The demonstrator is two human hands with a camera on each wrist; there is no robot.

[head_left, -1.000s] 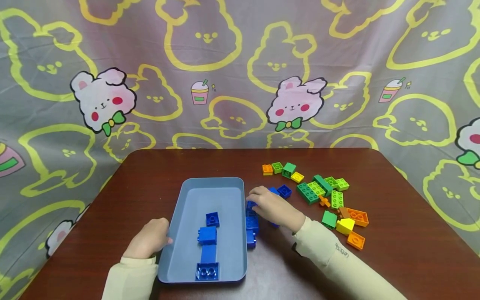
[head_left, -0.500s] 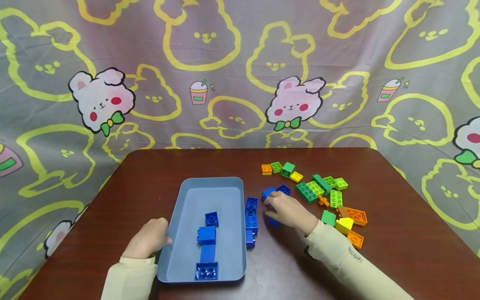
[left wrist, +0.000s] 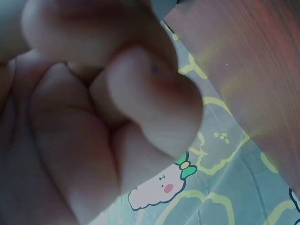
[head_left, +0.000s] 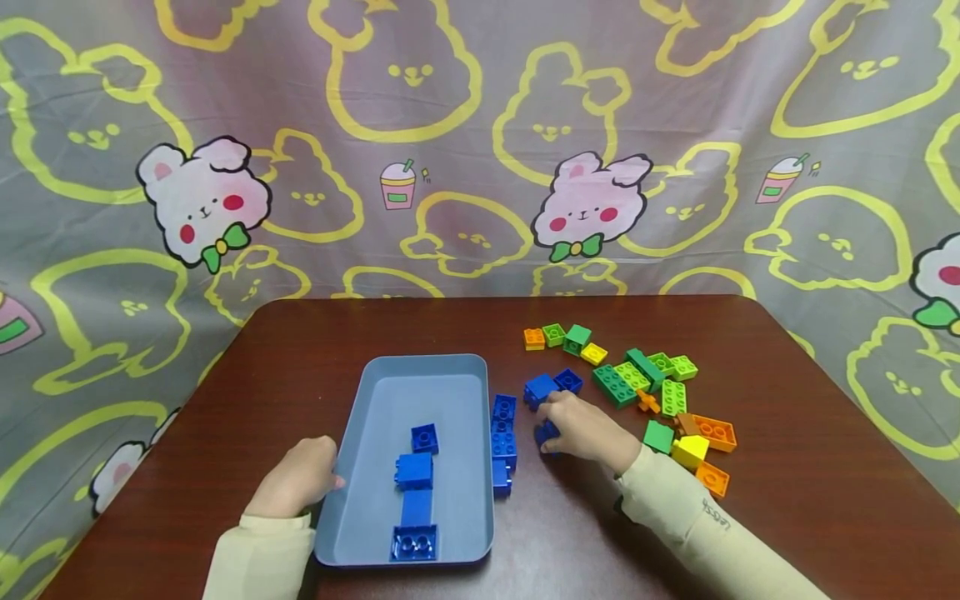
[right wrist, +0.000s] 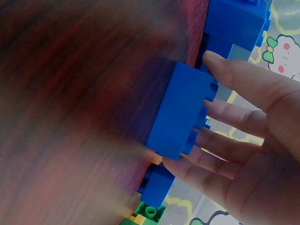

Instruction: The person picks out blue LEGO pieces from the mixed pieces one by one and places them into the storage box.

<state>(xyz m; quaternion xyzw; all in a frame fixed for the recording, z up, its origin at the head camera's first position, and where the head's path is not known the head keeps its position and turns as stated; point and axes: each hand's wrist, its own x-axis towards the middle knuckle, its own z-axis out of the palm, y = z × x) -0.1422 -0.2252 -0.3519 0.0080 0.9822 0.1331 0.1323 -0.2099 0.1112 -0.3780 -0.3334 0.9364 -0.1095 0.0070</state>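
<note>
A blue-grey tray (head_left: 450, 392) lies on the table with several blue toy bricks inside, among them a plain blue brick (head_left: 415, 471). My left hand (head_left: 296, 479) grips its left rim; curled fingers fill the left wrist view and hide the contact. Right of the tray, my right hand (head_left: 588, 433) is at a blue brick (right wrist: 180, 112) on the table. In the right wrist view thumb and a finger span that brick, one at each end, with its studs facing the palm. The hand partly covers it in the head view.
Blue bricks (head_left: 503, 433) stand along the tray's right side. Two more, a studded blue brick (head_left: 540, 389) and a hollow one (head_left: 568, 381), lie behind the right hand. Green bricks (head_left: 615, 385), orange bricks (head_left: 712, 479) and yellow bricks (head_left: 690, 452) spread over the right side.
My right hand has left the blue bricks beside the tray and moved right to another blue brick, its fingers now around it. The left hand stays on the tray rim.
</note>
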